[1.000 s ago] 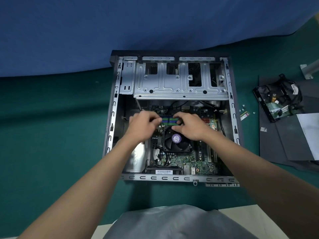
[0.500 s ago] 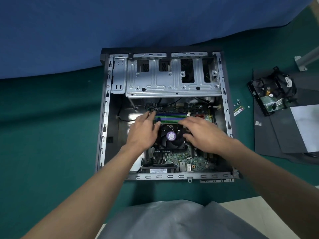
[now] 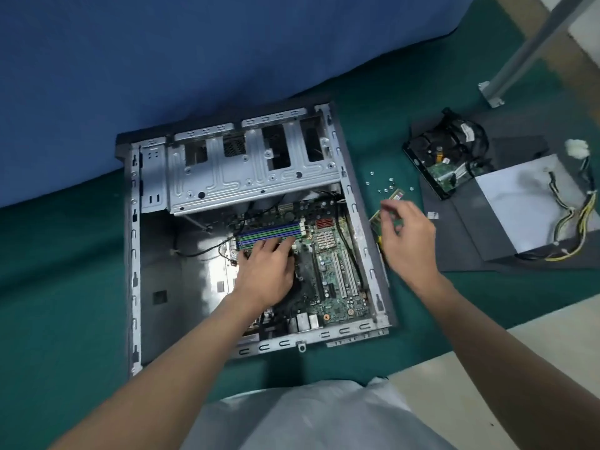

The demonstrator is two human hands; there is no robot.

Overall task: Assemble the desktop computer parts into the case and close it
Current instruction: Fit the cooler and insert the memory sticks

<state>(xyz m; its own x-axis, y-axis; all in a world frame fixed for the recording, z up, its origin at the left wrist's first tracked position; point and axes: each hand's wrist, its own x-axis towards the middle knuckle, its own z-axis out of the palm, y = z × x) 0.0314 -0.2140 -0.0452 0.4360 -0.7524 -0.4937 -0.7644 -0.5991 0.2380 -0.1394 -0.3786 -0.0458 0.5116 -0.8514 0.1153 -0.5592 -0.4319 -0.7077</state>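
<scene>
Head view: I'm looking down past the person's arms at an open case (image 3: pixel 133 254) lying on its side on a green mat (image 3: pixel 65 287), with blue cloth (image 3: pixel 130 60) hanging behind it.
Case: it is lying with its open side facing up; the motherboard (image 3: pixel 337 274) is sitting on its floor and a silver drive cage (image 3: pixel 253 170) is spanning the far end.
Left hand (image 3: pixel 266 271): it is resting palm-down inside the case over the middle of the board, with its fingers pressed together and their tips touching the near edge of the RAM slots (image 3: pixel 269 233) (the blue and green strips).
Right hand (image 3: pixel 407 237): it is hovering outside the case, just past the right wall, above the mat. Its fingers are loosely bent and spread apart, gripping nothing that I can make out (the hand is a little blurred).
Stick (image 3: pixel 397 193): one RAM module is lying on the mat just beyond the right fingertips.
Second stick (image 3: pixel 376 219): this one is lying beside the case wall, partly hidden under those fingers.
Screws (image 3: pixel 384 185): they are lying scattered on the mat, near the first stick.
Hard drive (image 3: pixel 444 164): it is sitting further right on a dark panel (image 3: pixel 470 241), with black cables coiling over it.
Power supply (image 3: pixel 526 203): it is sitting on the same panel, its wires trailing off the right side.
Metal leg (image 3: pixel 526 50): it is standing at the far right corner.
</scene>
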